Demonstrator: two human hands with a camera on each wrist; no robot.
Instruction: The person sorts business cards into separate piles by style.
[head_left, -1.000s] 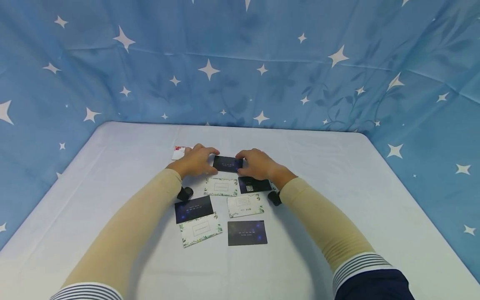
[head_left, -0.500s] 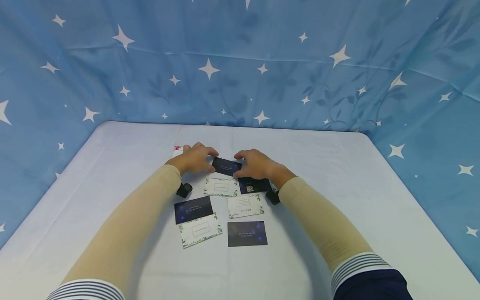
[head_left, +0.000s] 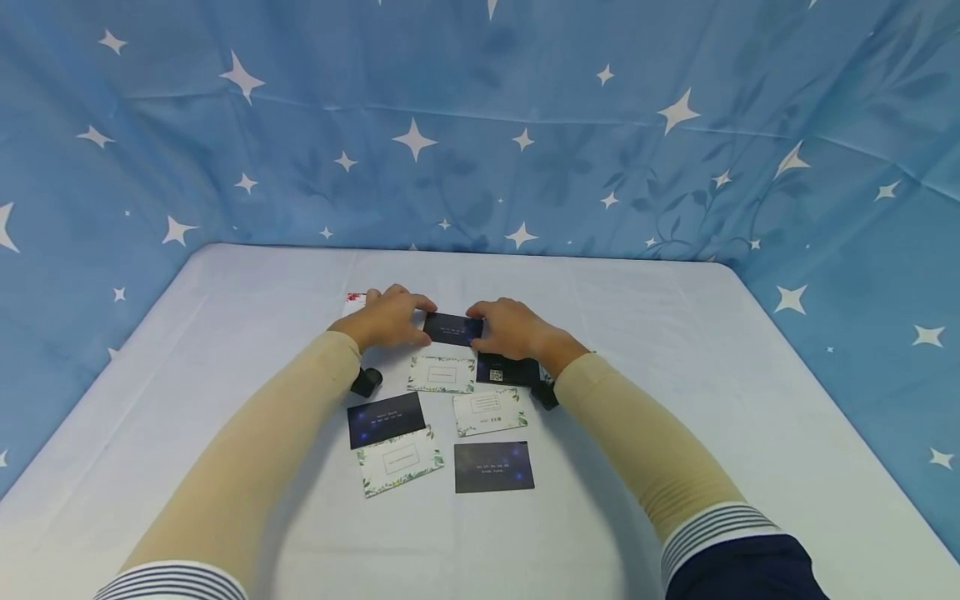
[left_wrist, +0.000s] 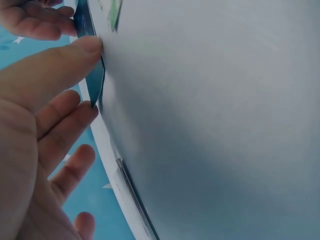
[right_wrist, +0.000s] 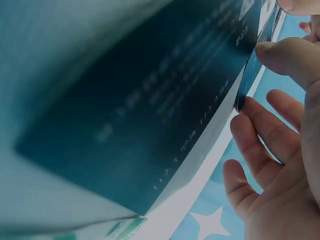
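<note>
A dark business card [head_left: 452,328] with small pale print is stretched between both hands at the back of the card layout. My left hand [head_left: 386,319] pinches its left end, thumb on the near edge and fingers at the far one. At the right end, my right hand [head_left: 517,327] grips it the same way. The left wrist view shows the dark card [left_wrist: 94,82] standing off the tabletop, a thumb against it. Under the right hand lies another dark card [head_left: 506,371] with a QR code, partly covered. A leaf-bordered white card [head_left: 441,375] is just in front.
Nearer me lie a dark card [head_left: 386,419], a leafy white card [head_left: 401,460], another white card [head_left: 490,412] and a dark card [head_left: 494,467]. Behind the left hand shows a red-and-white card [head_left: 356,303], mostly hidden. A starry blue curtain [head_left: 480,167] backs the white table [head_left: 637,308].
The held card tilted down at its right end half a second ago and is closer to level now. Both hands have shifted only slightly; the other cards stay put.
</note>
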